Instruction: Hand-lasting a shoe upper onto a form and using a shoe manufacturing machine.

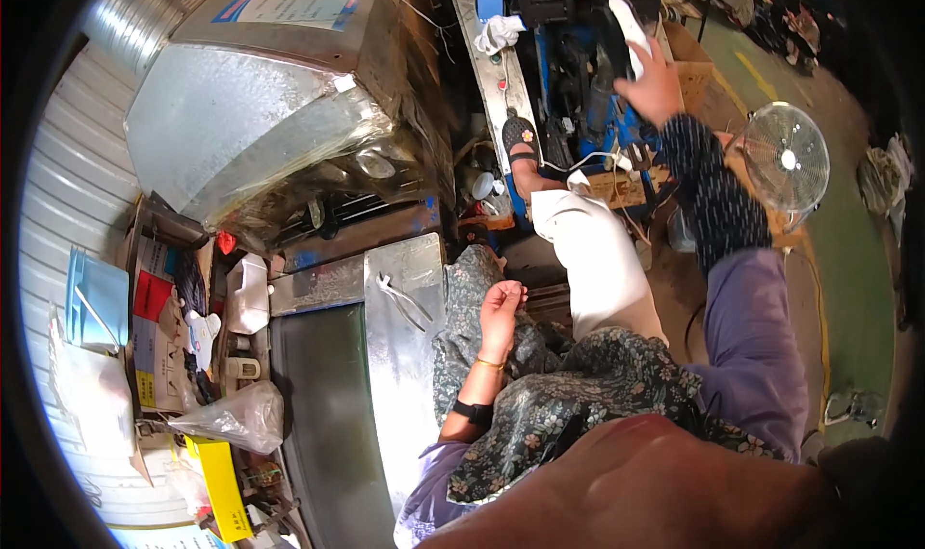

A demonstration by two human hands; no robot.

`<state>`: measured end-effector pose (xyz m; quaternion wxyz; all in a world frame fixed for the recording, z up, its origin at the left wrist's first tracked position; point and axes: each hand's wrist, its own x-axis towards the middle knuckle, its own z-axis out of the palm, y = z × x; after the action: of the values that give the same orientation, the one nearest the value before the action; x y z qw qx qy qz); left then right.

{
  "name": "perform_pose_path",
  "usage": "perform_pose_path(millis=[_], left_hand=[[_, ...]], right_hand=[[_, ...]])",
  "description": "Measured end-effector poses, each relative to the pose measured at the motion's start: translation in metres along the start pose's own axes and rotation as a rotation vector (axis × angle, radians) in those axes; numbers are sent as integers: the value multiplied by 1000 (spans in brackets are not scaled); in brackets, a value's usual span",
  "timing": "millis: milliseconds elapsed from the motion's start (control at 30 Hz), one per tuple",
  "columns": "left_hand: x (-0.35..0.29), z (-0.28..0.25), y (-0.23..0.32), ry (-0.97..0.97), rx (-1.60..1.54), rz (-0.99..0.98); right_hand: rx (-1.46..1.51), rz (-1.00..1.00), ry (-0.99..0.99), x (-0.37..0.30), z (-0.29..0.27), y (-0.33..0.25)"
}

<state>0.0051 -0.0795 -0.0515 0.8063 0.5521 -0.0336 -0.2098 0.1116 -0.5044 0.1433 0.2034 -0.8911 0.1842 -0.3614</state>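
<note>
My right hand [657,88] reaches far forward, its thumb and fingers around the near end of a black shoe [626,36] with a white sole-shaped face. The shoe is beside dark machine parts at the far end of the bench. My left hand [500,316] hovers over my lap, palm side up, its fingers curled and their tips pressed together. Whatever is between those fingertips is too small to make out. A pair of pliers [405,301] lies on the bare metal plate to the left of my left hand.
A dark conveyor belt [323,404] runs at the left under a large metal hood [260,96]. Left of it are a white jug [248,294] and a yellow box [218,489]. A round fan [786,159] stands at the right. A blue box [489,0] and white cloth [499,34] rest on the narrow bench.
</note>
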Motion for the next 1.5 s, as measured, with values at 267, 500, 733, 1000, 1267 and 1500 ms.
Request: perform_pose_path(millis=[267,500,733,1000,1267,1500], left_hand=[[14,26,114,37,-116,395],[-12,-34,83,41,-383,-127],[-20,-25,69,128,-239,8],[-11,-10,70,16,-166,-21],[-66,35,91,-482,444,293],[-41,-150,65,428,1277,469]], right_hand=[[447,-435,-186,-220,-36,-141],[1017,100,-969,-288,9,-175],[1047,-41,-1158,-290,45,-184],[945,-295,-1283,-262,20,-165],[850,545,-1796,-237,-41,-113],[1227,836,-1406,-220,-48,-125]])
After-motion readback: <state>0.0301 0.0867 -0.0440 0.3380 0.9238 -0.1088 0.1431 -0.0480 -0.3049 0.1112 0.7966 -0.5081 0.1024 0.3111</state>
